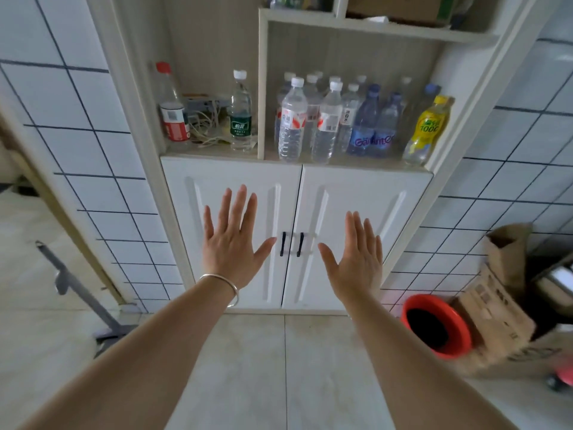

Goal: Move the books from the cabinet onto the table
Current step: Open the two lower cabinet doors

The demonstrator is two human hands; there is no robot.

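Observation:
A white cabinet (pixel 235 181) stands in front of me with both lower doors closed. Two black handles (pixel 291 244) meet at the seam of the doors. My left hand (pixel 231 243), with a silver bangle on the wrist, is held out flat with fingers spread, just left of the handles. My right hand (pixel 356 257) is spread the same way, just right of them. Neither hand holds anything, and whether they touch the doors I cannot tell. No books and no table are in view.
Open shelves above the doors hold several water bottles (pixel 293 119), a yellow drink bottle (pixel 426 130) and tangled cables (pixel 206 124). A red bucket (pixel 434 325) and a cardboard box (pixel 496 308) stand on the floor at right. A grey pole (pixel 74 290) leans at left.

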